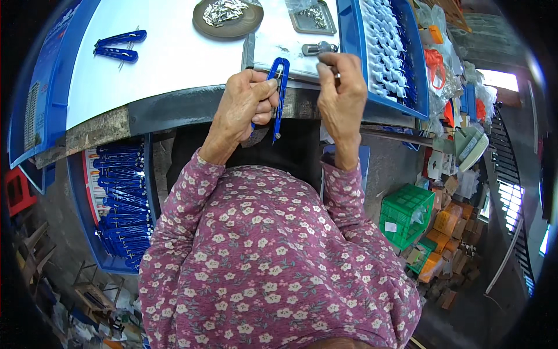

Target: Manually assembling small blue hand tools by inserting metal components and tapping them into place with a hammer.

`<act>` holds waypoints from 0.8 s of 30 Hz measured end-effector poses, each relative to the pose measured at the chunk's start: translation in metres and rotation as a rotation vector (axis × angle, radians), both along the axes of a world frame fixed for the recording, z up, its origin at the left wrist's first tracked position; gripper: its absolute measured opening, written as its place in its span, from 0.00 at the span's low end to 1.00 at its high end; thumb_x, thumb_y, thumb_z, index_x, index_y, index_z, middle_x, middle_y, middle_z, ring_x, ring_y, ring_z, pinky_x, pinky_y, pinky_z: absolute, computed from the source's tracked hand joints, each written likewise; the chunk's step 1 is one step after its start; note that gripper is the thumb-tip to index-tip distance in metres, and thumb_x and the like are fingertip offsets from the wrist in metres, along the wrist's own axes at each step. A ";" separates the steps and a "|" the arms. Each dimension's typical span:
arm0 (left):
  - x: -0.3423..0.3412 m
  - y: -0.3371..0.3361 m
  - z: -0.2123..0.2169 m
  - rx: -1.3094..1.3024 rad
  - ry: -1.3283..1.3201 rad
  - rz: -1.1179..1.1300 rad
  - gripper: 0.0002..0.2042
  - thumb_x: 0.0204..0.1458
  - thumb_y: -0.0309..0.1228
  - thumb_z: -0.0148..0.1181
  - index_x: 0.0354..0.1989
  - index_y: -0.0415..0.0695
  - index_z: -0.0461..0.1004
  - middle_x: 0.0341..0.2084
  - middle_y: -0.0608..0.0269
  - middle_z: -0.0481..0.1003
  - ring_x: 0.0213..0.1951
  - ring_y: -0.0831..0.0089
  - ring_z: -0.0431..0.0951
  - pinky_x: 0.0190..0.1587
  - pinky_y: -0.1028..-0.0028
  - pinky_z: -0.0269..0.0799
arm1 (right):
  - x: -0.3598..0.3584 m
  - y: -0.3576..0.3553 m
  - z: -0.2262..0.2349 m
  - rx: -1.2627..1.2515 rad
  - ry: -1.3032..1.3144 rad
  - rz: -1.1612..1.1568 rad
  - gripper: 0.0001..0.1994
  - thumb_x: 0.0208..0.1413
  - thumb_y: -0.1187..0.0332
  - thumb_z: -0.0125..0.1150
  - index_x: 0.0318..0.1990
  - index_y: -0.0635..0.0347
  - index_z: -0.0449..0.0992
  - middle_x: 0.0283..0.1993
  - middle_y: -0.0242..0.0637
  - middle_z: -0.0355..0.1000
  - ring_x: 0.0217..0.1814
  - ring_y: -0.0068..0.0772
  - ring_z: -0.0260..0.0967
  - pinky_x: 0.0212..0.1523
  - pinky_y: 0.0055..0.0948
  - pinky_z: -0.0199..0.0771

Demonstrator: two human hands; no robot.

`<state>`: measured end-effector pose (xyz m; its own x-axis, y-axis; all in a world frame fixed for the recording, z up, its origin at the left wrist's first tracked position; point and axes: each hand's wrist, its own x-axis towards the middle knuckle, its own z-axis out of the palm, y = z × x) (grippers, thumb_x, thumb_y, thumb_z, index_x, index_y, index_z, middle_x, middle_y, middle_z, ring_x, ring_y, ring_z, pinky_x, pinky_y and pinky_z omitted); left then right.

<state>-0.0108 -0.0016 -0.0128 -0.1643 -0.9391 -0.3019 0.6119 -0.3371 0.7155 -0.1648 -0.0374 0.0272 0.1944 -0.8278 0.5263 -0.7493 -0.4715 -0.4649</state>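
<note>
The left hand [247, 102] has its grip closed around a blue clipper [279, 96], held at the front edge of the desk [174, 52]. The right hand [340, 87] pinches a small metal piece [319, 49] just beside the clipper's top, near the round dish [228, 18] of metal parts.

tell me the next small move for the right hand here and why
Probably bring the right hand slightly left to the open top of the blue clip that the left hand holds upright. The right fingertips pinch something small and sit just beside that opening; what they hold is too small to tell.
</note>
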 end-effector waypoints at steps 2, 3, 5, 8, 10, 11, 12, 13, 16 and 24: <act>0.000 0.000 0.001 -0.005 -0.004 -0.002 0.07 0.52 0.25 0.49 0.33 0.32 0.62 0.16 0.62 0.67 0.11 0.88 0.58 0.10 0.88 0.51 | -0.016 0.006 0.002 0.008 0.068 -0.032 0.06 0.51 0.75 0.52 0.35 0.67 0.71 0.34 0.39 0.65 0.25 0.27 0.63 0.25 0.24 0.64; 0.001 0.000 0.002 -0.007 -0.008 -0.009 0.07 0.52 0.25 0.49 0.33 0.32 0.62 0.16 0.62 0.67 0.11 0.88 0.58 0.10 0.88 0.51 | -0.025 0.009 0.003 -0.055 0.211 -0.026 0.07 0.51 0.75 0.52 0.37 0.66 0.70 0.34 0.40 0.65 0.25 0.30 0.63 0.26 0.26 0.64; 0.001 -0.001 0.001 -0.007 -0.012 -0.016 0.07 0.52 0.25 0.49 0.33 0.32 0.62 0.16 0.62 0.67 0.11 0.88 0.58 0.10 0.88 0.51 | -0.037 0.016 0.001 -0.049 0.355 0.003 0.10 0.52 0.75 0.51 0.42 0.67 0.66 0.31 0.43 0.64 0.25 0.38 0.65 0.27 0.32 0.65; 0.000 -0.001 -0.002 -0.021 -0.003 -0.013 0.07 0.52 0.25 0.49 0.32 0.32 0.62 0.16 0.61 0.67 0.11 0.88 0.57 0.10 0.88 0.51 | -0.040 0.033 0.000 0.367 0.158 -0.143 0.11 0.53 0.73 0.51 0.42 0.69 0.65 0.27 0.42 0.64 0.21 0.33 0.64 0.24 0.29 0.65; 0.000 -0.001 -0.001 0.001 -0.015 -0.016 0.08 0.52 0.25 0.50 0.32 0.32 0.61 0.16 0.61 0.67 0.11 0.88 0.57 0.10 0.88 0.50 | -0.041 0.033 -0.003 0.518 -0.145 -0.143 0.11 0.53 0.71 0.52 0.42 0.69 0.65 0.25 0.39 0.63 0.19 0.28 0.61 0.21 0.25 0.63; 0.000 -0.001 -0.001 0.001 -0.017 -0.016 0.08 0.52 0.25 0.50 0.32 0.32 0.61 0.16 0.61 0.67 0.11 0.88 0.57 0.10 0.88 0.50 | -0.041 0.032 -0.005 0.665 -0.452 -0.137 0.12 0.53 0.70 0.52 0.41 0.69 0.65 0.22 0.36 0.62 0.16 0.23 0.59 0.17 0.20 0.61; 0.001 -0.001 -0.001 0.000 -0.011 -0.018 0.08 0.52 0.25 0.50 0.33 0.32 0.61 0.16 0.61 0.67 0.11 0.88 0.57 0.10 0.88 0.50 | -0.044 0.031 -0.003 0.665 -0.454 -0.136 0.12 0.53 0.70 0.52 0.41 0.69 0.65 0.22 0.36 0.62 0.16 0.23 0.59 0.17 0.20 0.61; 0.001 0.000 -0.001 -0.001 -0.006 -0.020 0.08 0.52 0.26 0.51 0.33 0.32 0.61 0.16 0.61 0.67 0.11 0.88 0.57 0.10 0.88 0.50 | -0.049 0.029 0.002 0.865 -0.688 -0.079 0.12 0.53 0.69 0.52 0.41 0.68 0.65 0.22 0.33 0.62 0.16 0.18 0.56 0.15 0.16 0.56; 0.002 -0.001 0.000 0.014 -0.022 -0.024 0.09 0.52 0.26 0.51 0.33 0.33 0.61 0.16 0.61 0.67 0.11 0.88 0.57 0.10 0.88 0.50 | -0.051 0.028 0.012 1.053 -0.890 -0.028 0.12 0.54 0.68 0.53 0.40 0.67 0.67 0.21 0.29 0.60 0.15 0.12 0.52 0.12 0.12 0.50; 0.002 -0.001 0.000 -0.001 -0.015 -0.027 0.08 0.52 0.26 0.51 0.32 0.34 0.61 0.16 0.61 0.67 0.12 0.89 0.57 0.10 0.88 0.51 | -0.042 0.039 0.007 0.371 -0.168 0.048 0.10 0.54 0.68 0.54 0.37 0.66 0.71 0.24 0.25 0.64 0.20 0.14 0.55 0.19 0.14 0.55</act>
